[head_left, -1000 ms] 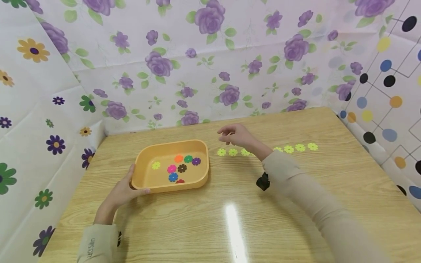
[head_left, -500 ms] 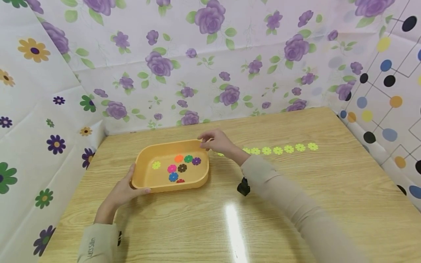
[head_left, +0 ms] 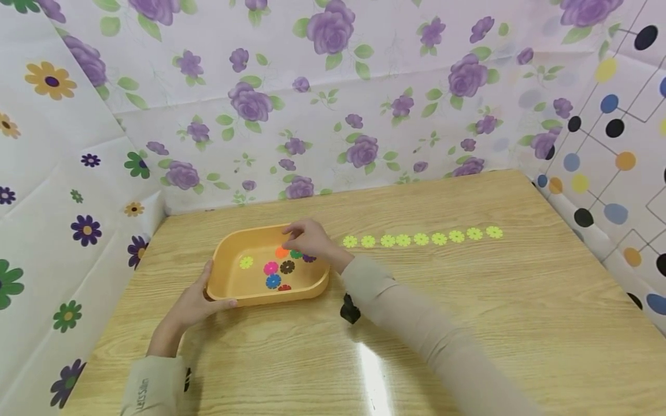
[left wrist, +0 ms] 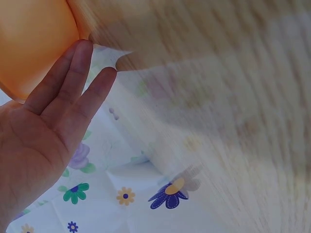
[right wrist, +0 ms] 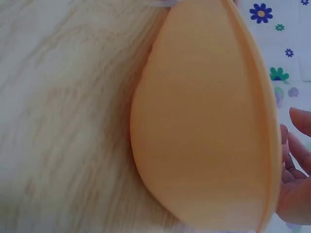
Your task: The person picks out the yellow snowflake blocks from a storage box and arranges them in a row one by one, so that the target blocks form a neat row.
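An orange-yellow plastic tray (head_left: 278, 296) lies toward the left of the table. At its front left corner my left hand (head_left: 189, 303) holds it, thumb along the front wall and fingers on the left side. My right hand (head_left: 309, 238) is over the tray's right part, thumb and fingers apart with nothing between them. Inside lie small flower-shaped discs: yellow-green (head_left: 246, 262), pink (head_left: 270, 268), brown (head_left: 287, 266), blue (head_left: 273, 281) and red (head_left: 284, 287). Close below my right fingertips is an orange disc (head_left: 281, 252); the hand partly covers the green and purple ones.
A row of several yellow-green flower discs (head_left: 421, 238) runs rightward from the tray across the wooden table (head_left: 442, 323). Behind the table hangs a floral wall sheet (head_left: 322, 127). Patterned sheets also line both sides.
My right hand has moved left from above the row of discs, over the tray's right rim, and down into the tray. The left hand keeps its place at the corner.
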The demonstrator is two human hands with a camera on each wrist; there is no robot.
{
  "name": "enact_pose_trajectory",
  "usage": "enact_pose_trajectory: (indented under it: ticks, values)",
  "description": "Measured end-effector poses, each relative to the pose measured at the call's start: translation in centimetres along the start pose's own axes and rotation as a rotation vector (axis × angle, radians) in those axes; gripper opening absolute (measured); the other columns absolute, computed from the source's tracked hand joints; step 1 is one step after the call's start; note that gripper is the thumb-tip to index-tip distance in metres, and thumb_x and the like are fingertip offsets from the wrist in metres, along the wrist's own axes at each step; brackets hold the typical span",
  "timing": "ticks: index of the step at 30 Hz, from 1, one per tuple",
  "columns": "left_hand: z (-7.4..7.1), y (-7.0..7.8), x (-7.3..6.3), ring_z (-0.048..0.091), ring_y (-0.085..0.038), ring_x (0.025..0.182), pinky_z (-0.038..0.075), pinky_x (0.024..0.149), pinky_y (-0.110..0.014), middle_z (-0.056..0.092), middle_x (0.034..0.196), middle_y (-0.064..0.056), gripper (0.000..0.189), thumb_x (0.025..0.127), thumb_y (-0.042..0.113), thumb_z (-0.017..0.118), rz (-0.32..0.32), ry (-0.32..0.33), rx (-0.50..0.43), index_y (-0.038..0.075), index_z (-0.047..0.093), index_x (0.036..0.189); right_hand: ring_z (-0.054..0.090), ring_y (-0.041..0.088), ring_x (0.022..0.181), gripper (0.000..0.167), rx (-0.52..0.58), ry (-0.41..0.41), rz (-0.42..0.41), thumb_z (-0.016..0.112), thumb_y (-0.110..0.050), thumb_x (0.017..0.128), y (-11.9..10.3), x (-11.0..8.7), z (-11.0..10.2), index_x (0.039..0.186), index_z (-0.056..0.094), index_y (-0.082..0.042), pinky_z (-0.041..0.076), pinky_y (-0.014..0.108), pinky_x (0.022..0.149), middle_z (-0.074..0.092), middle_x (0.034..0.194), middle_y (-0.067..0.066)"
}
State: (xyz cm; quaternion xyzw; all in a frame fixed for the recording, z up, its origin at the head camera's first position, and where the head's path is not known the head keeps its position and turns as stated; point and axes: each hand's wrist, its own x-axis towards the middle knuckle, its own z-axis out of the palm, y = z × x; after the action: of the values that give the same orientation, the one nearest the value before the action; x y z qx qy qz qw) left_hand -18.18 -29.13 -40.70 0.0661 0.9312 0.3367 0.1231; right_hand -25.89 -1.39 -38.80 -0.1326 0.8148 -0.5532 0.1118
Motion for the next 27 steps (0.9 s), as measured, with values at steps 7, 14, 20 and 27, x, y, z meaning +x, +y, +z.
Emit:
enact_pose_trajectory:
  ticks: [7,14,20,27]
  values:
    - [-0.1,0.1,-0.1,0.017,-0.048,0.129,0.018,0.1,-0.06,0.005,0.145,-0.031,0.116,0.075,0.041,0.073,-0.008,0.003,0.014,0.006,-0.014,0.143,0.053,0.009,0.068,0.04,-0.049,0.005,-0.024,0.073,-0.013,0.077,-0.2,0.9,3.6,0.115,0.063,-0.004,0.043,0.019,0.054,0.059,0.078,0.001]
    - [0.0,0.0,0.1,0.017,-0.049,0.128,0.019,0.099,-0.061,0.006,0.145,-0.031,0.114,0.076,0.041,0.072,0.01,0.002,0.027,0.006,-0.012,0.144,0.047,0.01,0.066,0.055,-0.038,0.014,0.058,0.077,-0.017,0.074,-0.9,1.1,6.2,0.125,0.056,-0.009,0.041,0.021,0.053,0.058,0.086,0.004]
    - [-0.1,0.0,0.0,0.019,-0.051,0.127,0.021,0.097,-0.062,0.006,0.145,-0.032,0.113,0.076,0.041,0.071,0.029,-0.001,0.037,0.007,-0.013,0.144,0.057,0.013,0.09,0.062,-0.157,0.023,0.086,0.078,-0.025,0.072,-1.7,2.0,7.9,0.129,0.053,-0.013,0.047,0.023,0.074,0.058,0.118,0.004]
    - [0.0,-0.2,0.0,0.027,-0.051,0.123,0.028,0.093,-0.06,0.013,0.141,-0.037,0.112,0.077,0.037,0.072,0.063,0.002,0.047,0.006,-0.013,0.144,0.062,0.015,0.091,0.066,-0.213,0.008,0.174,0.079,-0.025,0.071,-1.7,2.9,9.5,0.13,0.052,-0.015,0.048,0.023,0.077,0.053,0.129,-0.001]
